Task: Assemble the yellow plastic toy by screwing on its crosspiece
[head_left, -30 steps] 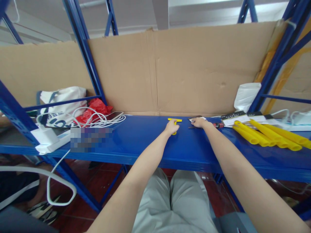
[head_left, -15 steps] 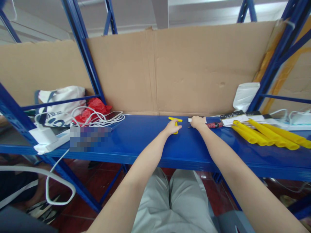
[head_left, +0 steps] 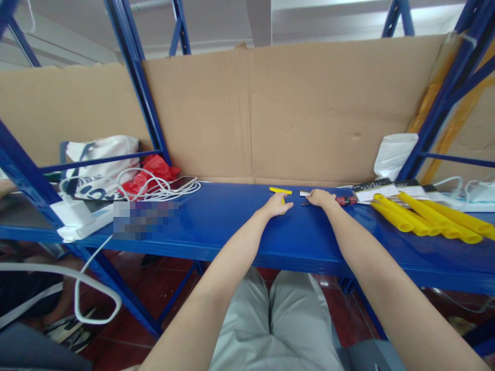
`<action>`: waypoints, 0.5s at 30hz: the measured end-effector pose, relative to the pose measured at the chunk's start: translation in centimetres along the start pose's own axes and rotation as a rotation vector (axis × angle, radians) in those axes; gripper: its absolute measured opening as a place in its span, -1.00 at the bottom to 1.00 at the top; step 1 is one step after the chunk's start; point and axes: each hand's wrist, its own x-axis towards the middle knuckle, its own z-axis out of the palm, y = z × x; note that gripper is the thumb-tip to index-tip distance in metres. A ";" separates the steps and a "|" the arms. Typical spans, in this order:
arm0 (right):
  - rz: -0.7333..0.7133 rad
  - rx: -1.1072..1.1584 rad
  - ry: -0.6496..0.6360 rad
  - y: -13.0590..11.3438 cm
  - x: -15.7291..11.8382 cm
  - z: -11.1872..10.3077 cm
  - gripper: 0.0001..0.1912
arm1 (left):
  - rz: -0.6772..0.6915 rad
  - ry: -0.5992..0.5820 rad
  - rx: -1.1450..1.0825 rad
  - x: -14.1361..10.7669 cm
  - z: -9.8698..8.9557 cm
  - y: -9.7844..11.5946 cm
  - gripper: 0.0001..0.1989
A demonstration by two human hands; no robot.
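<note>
My left hand [head_left: 275, 204] is closed round the handle of a yellow T-shaped tool [head_left: 280, 190], whose crossbar shows above the fingers over the blue shelf [head_left: 228, 216]. To its right, my right hand [head_left: 320, 198] reaches down to the shelf's back part, its fingers at a small white piece [head_left: 304, 194]. Whether they grip this piece is too small to tell. A red and black screwdriver [head_left: 347, 200] lies under and beside that hand, its thin shaft showing to the left of the fingers.
Several yellow tubes [head_left: 425, 214] lie at the right, by black-and-white packets [head_left: 373, 189]. White cables [head_left: 170, 191], a red bag [head_left: 154, 172], a cloth bag [head_left: 104, 157] and a power strip [head_left: 87, 226] are at the left. Cardboard [head_left: 309, 113] stands behind.
My right hand has shifted slightly right, and less of the white piece shows beside it. My left hand still holds the yellow tool. The whole view has moved a little.
</note>
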 end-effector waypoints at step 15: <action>0.034 0.040 0.102 1.2 -0.4 -0.6 -0.48 | 0.068 -0.099 0.185 -1.1 -0.9 0.5 -0.52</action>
